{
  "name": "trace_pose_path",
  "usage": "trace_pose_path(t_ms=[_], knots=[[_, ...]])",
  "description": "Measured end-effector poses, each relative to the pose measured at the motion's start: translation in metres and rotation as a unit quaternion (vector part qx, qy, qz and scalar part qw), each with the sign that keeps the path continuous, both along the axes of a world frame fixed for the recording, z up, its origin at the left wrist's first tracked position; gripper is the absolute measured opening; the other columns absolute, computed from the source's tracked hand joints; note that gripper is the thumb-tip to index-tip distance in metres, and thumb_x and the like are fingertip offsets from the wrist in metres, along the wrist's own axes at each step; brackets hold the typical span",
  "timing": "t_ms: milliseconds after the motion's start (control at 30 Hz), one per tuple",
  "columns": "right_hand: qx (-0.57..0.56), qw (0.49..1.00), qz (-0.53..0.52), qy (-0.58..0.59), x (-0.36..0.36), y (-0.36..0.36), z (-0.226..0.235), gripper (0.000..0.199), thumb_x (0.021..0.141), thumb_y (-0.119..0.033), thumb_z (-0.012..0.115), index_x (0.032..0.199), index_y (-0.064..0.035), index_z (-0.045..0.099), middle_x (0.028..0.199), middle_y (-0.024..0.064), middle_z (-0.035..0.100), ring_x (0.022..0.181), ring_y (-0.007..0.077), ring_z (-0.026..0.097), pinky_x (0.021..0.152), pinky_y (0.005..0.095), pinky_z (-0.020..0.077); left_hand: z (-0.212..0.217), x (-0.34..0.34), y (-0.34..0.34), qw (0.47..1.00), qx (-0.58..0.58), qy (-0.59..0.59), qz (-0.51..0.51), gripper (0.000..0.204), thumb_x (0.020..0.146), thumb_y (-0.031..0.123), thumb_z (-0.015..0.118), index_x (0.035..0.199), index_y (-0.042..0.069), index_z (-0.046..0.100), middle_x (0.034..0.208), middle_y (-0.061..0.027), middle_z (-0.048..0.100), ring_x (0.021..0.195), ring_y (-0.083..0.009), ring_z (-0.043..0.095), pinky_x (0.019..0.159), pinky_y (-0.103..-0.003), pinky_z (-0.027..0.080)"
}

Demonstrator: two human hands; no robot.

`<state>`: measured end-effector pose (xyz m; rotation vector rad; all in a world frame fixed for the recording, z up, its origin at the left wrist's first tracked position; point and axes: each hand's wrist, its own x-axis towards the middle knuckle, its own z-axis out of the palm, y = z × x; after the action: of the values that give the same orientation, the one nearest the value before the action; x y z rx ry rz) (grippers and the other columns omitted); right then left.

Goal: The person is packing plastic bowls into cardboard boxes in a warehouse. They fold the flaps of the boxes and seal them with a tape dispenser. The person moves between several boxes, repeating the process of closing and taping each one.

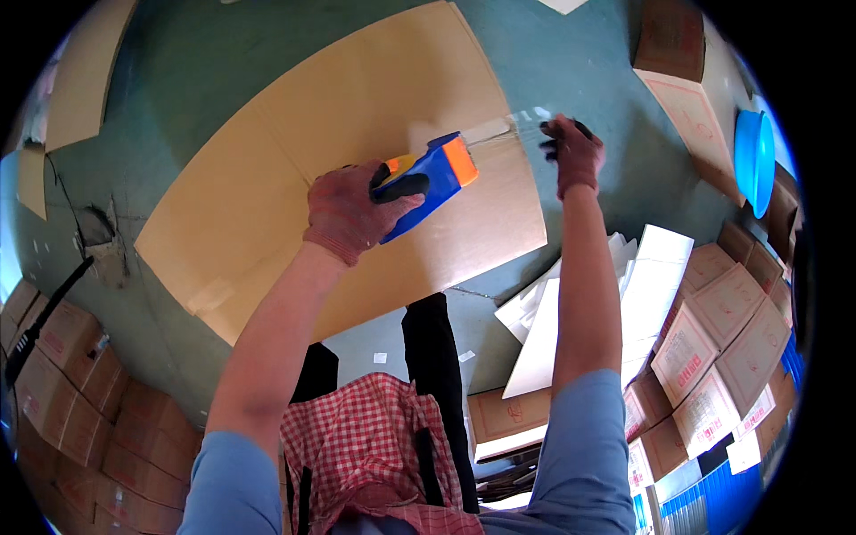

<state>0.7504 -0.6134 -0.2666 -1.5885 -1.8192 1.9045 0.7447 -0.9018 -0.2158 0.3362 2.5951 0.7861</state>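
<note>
Two gloved hands at work on one large flat brown cardboard box (pixel 294 178), lying on green floor (pixel 588 62). Left hand (pixel 349 212), red knit glove: fingers wrapped tight round handle of blue-and-orange plastic tape dispenser (pixel 430 181), dispenser resting on box top nr its right edge. Right hand (pixel 573 153), red knit glove: fingers curled over box's far right corner, pressing strip of clear tape (pixel 510 131) running betw. dispenser & hand. Misc.: stacks of printed brown cartons (pixel 722 339) at right, white flat sheets (pixel 615 303) beside them, blue round lid (pixel 754 160) upper right.
</note>
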Motion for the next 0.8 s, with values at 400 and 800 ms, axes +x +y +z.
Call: trace_pose_path(t_ms=[400,800], knots=[[-0.034,0.987,0.147,-0.061,-0.001,-0.004,-0.077,0.027,0.073,-0.032,0.056,0.084,-0.0078,0.06,0.084,0.0131,0.06,0.068,0.0305,0.053,0.062,0.0371,0.0414,-0.004,0.003,-0.002,0.997,0.066,-0.032,0.04,0.041,0.056,0.04,0.071,0.075,0.006,0.059,0.065,-0.0086,0.059,0.059,-0.0219,0.058,0.055,-0.027,0.045],[0.303,0.927,0.218,-0.023,0.022,-0.064,-0.013,0.045,0.081,-0.032,0.052,0.116,-0.0047,0.046,0.11,0.0112,0.053,0.096,0.0193,0.05,0.084,0.0288,0.0373,0.036,0.069,-0.18,0.997,0.024,-0.075,-0.022,0.056,0.058,0.048,0.064,0.098,0.01,0.057,0.085,-0.0091,0.061,0.092,-0.0264,0.054,0.092,-0.039,0.032]])
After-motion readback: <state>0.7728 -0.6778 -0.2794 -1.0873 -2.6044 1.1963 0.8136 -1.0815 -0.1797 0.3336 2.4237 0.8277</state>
